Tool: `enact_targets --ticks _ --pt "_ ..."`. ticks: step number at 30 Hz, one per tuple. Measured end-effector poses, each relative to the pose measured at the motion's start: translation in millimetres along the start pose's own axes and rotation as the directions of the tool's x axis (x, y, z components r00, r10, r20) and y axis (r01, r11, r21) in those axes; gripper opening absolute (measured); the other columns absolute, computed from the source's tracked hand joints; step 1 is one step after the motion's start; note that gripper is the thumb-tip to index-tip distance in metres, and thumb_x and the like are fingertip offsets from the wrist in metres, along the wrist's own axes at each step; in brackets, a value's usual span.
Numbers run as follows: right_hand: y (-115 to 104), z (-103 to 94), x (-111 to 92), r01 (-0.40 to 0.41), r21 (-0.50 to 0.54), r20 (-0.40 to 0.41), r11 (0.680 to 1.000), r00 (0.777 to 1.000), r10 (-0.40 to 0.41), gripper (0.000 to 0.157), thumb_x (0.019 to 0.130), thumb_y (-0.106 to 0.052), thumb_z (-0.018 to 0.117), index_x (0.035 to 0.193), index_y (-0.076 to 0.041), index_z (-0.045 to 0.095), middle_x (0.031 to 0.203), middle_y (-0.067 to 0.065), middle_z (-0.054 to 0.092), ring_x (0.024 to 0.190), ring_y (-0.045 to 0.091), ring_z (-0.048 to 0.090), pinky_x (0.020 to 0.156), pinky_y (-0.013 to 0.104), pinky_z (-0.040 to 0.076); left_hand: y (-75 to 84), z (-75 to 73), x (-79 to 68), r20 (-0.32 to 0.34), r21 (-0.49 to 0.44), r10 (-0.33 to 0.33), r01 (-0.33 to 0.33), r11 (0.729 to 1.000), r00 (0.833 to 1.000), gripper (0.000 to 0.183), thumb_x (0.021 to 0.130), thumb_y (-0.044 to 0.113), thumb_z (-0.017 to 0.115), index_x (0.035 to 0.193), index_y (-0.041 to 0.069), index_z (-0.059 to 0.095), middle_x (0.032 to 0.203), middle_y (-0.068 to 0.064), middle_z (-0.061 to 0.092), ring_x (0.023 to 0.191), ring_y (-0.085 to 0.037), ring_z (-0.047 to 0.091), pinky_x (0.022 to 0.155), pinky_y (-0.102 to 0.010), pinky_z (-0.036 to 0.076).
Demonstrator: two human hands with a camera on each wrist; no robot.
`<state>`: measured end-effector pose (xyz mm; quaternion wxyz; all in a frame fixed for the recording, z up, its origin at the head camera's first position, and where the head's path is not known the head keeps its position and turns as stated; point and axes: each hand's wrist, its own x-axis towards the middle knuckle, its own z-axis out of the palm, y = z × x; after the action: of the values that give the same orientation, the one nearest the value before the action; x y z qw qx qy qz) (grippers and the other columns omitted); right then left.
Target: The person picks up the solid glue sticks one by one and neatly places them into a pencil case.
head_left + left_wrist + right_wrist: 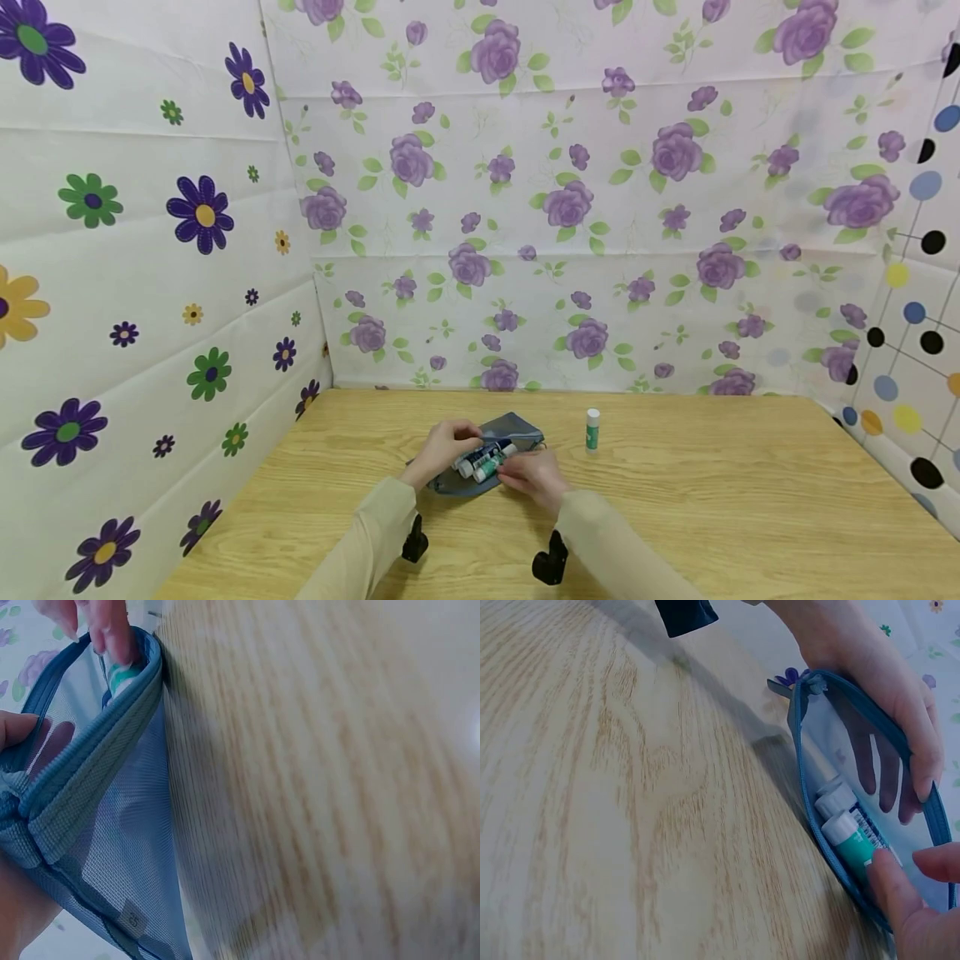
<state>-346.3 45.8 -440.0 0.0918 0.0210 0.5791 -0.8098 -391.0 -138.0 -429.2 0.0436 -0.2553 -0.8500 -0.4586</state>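
A blue mesh zipper pouch point(468, 490) lies unzipped on the table, its mouth spread wide. My left hand point(444, 450) pinches the pouch's far rim, thumb inside and fingers behind the mesh, as the right wrist view shows. Inside lie several glue sticks, among them a green one with a white cap point(853, 844) and a dark-labelled one point(840, 801) beside it. My right hand point(536, 477) reaches into the mouth from the right; a fingertip touches the green glue stick while the thumb and finger stand apart. Another green glue stick point(592, 432) stands upright to the right.
The wooden table point(720, 500) stretches right and forward of the pouch. Flower-patterned sheets point(525, 208) hang behind and at the left, a dotted sheet point(915, 333) at the right. A black wrist camera point(551, 560) sits under the right sleeve.
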Motion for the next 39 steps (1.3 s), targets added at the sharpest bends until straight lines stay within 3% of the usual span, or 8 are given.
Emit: enact_targets --ticks 8,15,22,26,31,35,39 --pt "-2 -0.9 1 -0.01 0.014 0.055 1.0 0.998 0.009 0.032 0.087 0.013 0.046 0.116 0.026 0.04 0.113 0.036 0.045 0.097 0.035 0.055 0.082 0.037 0.043 0.1 1.2 2.2 -0.007 0.014 -0.013 0.013 1.0 1.0 0.014 0.087 0.01 0.06 0.096 0.001 0.066 0.088 0.0 0.061 0.078 -0.016 0.056 0.067 -0.032 0.045" --pt "-5 -4.0 1 -0.04 0.061 0.103 0.997 0.994 0.034 0.041 0.09 0.013 0.04 0.125 0.026 0.025 0.118 0.041 0.038 0.108 0.043 0.046 0.086 0.039 0.04 1.6 0.2 1.0 -0.005 0.006 -0.006 0.006 1.0 1.0 0.015 0.088 0.01 0.06 0.097 -0.001 0.065 0.088 0.0 0.061 0.077 -0.015 0.056 0.067 -0.032 0.045" --pt "-9 -12.5 -2 -0.064 0.041 0.116 0.997 0.992 0.059 0.038 0.093 0.008 0.038 0.127 0.022 0.028 0.119 0.04 0.039 0.109 0.043 0.045 0.085 0.043 0.04 2.1 0.2 -0.9 -0.013 -0.004 -0.009 0.008 1.0 1.0 0.015 0.087 0.011 0.061 0.095 0.0 0.066 0.088 -0.004 0.061 0.076 -0.017 0.056 0.066 -0.033 0.045" --pt "-12 -19.1 -6 -0.069 0.014 0.085 0.998 0.994 0.067 0.038 0.093 0.006 0.04 0.128 0.019 0.032 0.119 0.036 0.043 0.106 0.041 0.049 0.083 0.044 0.041 -0.5 -0.9 -1.7 -0.003 -0.04 0.028 -0.028 0.999 1.0 0.014 0.087 0.013 0.061 0.093 0.001 0.066 0.087 -0.003 0.061 0.075 -0.018 0.056 0.065 -0.034 0.045" --pt "-16 -29.6 -9 -0.066 -0.051 0.053 0.997 0.996 0.069 0.038 0.093 0.001 0.044 0.128 0.015 0.037 0.117 0.03 0.049 0.105 0.041 0.05 0.082 0.047 0.042 -5.1 -2.5 -2.4 0.011 -0.088 0.119 -0.117 0.989 0.993 0.015 0.088 0.018 0.061 0.091 0.005 0.066 0.085 0.0 0.061 0.073 -0.016 0.056 0.062 -0.033 0.046" --pt "-18 -40.9 -9 -0.064 -0.097 0.037 0.993 0.997 0.068 0.04 0.092 0.0 0.047 0.128 0.014 0.037 0.115 0.027 0.053 0.106 0.041 0.049 0.08 0.049 0.042 -1.1 -2.1 -2.6 0.016 -0.082 0.041 -0.04 0.996 0.999 0.013 0.087 0.012 0.06 0.093 0.002 0.066 0.088 -0.002 0.061 0.076 -0.018 0.056 0.066 -0.035 0.046" --pt "-21 -54.0 -11 -0.071 -0.162 -0.004 0.984 0.997 0.071 0.041 0.09 0.0 0.052 0.127 0.012 0.041 0.11 0.024 0.057 0.099 0.037 0.055 0.077 0.05 0.043 17.0 -4.3 -7.1 0.016 -0.083 0.011 -0.009 0.996 1.0 0.013 0.087 0.003 0.059 0.095 -0.005 0.064 0.089 -0.01 0.061 0.077 -0.025 0.056 0.067 -0.041 0.046"
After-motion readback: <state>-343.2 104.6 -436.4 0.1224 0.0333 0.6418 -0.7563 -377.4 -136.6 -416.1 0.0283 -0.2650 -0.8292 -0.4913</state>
